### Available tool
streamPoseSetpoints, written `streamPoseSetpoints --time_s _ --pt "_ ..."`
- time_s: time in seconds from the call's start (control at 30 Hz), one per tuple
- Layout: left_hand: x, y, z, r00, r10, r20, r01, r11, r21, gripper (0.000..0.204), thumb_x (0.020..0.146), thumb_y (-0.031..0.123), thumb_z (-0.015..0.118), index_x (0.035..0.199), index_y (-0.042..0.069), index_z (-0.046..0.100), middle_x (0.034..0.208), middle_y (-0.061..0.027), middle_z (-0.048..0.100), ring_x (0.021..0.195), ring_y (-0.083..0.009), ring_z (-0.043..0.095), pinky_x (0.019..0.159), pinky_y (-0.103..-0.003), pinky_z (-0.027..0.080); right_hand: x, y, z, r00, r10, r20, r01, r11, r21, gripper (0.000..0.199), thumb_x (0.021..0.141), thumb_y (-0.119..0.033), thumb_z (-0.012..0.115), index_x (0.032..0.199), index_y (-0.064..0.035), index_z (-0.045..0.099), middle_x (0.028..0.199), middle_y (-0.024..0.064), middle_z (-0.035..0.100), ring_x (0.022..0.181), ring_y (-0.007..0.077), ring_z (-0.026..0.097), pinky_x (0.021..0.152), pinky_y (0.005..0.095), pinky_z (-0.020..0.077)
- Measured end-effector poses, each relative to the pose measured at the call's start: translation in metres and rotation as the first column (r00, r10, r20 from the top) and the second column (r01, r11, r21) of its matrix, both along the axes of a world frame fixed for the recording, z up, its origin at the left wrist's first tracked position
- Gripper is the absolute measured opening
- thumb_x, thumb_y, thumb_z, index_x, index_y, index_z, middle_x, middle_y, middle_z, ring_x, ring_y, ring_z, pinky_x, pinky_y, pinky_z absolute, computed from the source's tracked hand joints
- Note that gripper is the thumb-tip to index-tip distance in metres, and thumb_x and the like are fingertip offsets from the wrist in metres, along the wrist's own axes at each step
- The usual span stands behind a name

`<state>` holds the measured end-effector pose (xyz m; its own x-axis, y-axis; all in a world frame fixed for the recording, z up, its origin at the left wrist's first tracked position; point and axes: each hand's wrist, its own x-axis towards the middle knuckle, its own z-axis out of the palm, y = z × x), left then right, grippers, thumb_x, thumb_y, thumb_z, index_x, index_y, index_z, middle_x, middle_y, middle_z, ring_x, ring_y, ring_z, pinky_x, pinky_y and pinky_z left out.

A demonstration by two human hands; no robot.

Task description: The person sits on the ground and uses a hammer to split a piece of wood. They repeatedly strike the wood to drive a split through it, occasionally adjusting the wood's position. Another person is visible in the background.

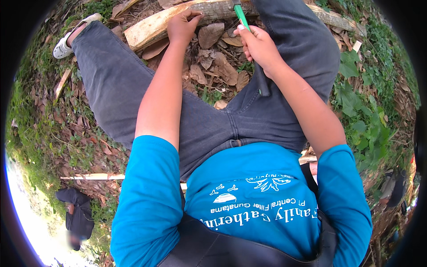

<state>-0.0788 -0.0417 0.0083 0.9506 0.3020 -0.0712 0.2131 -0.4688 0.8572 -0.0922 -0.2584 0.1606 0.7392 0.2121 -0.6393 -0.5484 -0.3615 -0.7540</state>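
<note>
My right hand (259, 48) is wrapped round a hammer (241, 16) with a green shaft and a dark grip, whose lower end hangs over my right thigh. Its metal head shows only in part, at the top edge beside a log. That log (149, 31), pale and stripped at its left end, lies across the ground between my legs. Over it, my left hand (181, 27) is closed, thumb and forefinger pinched together near the log's upper face. Whatever the pinch holds, if anything, is too small to tell.
Dry brown leaves (224, 69) cover the ground between my legs. A short wood strip (63, 84) lies at left, and a longer pale strip (91, 176) below it. Leafy green plants (351, 100) grow at right. Another person in dark clothes (80, 213) is at lower left.
</note>
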Motion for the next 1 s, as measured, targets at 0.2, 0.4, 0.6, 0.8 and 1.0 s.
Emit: streamPoseSetpoints --time_s 0.2,0.4,0.6,0.8,1.0 --pt "0.001 0.0 -0.003 1.0 0.016 -0.021 -0.015 0.999 0.036 0.02 0.081 0.038 0.078 0.096 0.025 0.079 0.08 -0.0028 0.074 0.07 -0.0189 0.069 0.063 -0.034 0.052 -0.014 0.026 -0.03 0.899 0.101 0.426 -0.111 0.994 0.0 0.033 0.105 -0.03 0.049 0.118 -0.0024 0.063 0.067 -0.0025 0.049 0.053 0.0066 0.047 0.05 0.0245 0.0415" --pt "-0.001 0.002 -0.011 1.0 -0.008 -0.018 0.007 1.0 -0.009 0.018 0.083 0.033 0.076 0.097 0.022 0.078 0.084 -0.0026 0.075 0.075 -0.0183 0.07 0.066 -0.032 0.052 -0.037 0.068 -0.014 0.847 -0.067 0.527 0.063 0.998 0.026 0.031 0.103 -0.026 0.05 0.115 0.0 0.062 0.083 0.0158 0.066 0.074 0.0256 0.065 0.069 0.0369 0.0496" --pt "0.0 -0.002 -0.004 0.995 0.002 -0.103 0.002 0.999 0.04 0.017 0.084 0.032 0.076 0.098 0.021 0.078 0.086 0.0006 0.076 0.074 -0.0137 0.071 0.065 -0.031 0.053 -0.043 0.051 -0.065 0.925 0.104 0.364 -0.007 0.966 -0.258 0.028 0.103 -0.024 0.049 0.113 -0.002 0.063 0.071 0.0101 0.059 0.065 0.0211 0.058 0.065 0.0359 0.0467" --pt "-0.004 0.005 0.003 0.999 -0.008 -0.048 0.016 0.986 0.165 0.021 0.083 0.04 0.075 0.097 0.024 0.078 0.082 -0.0022 0.074 0.071 -0.0209 0.069 0.064 -0.034 0.052 -0.029 0.064 -0.008 0.832 -0.135 0.538 0.007 0.972 0.234 0.03 0.105 -0.027 0.049 0.118 -0.0016 0.059 0.069 -0.0024 0.049 0.062 0.0049 0.044 0.058 0.0242 0.0381" --pt "-0.002 -0.001 0.008 0.999 -0.034 0.0 0.034 0.989 0.142 0.019 0.084 0.037 0.074 0.097 0.024 0.078 0.084 -0.0023 0.074 0.075 -0.0217 0.07 0.066 -0.036 0.053 -0.033 0.053 -0.069 0.893 0.094 0.44 -0.011 0.982 -0.187 0.031 0.104 -0.027 0.047 0.117 -0.0033 0.063 0.074 0.006 0.06 0.066 0.0191 0.058 0.066 0.0353 0.0469"
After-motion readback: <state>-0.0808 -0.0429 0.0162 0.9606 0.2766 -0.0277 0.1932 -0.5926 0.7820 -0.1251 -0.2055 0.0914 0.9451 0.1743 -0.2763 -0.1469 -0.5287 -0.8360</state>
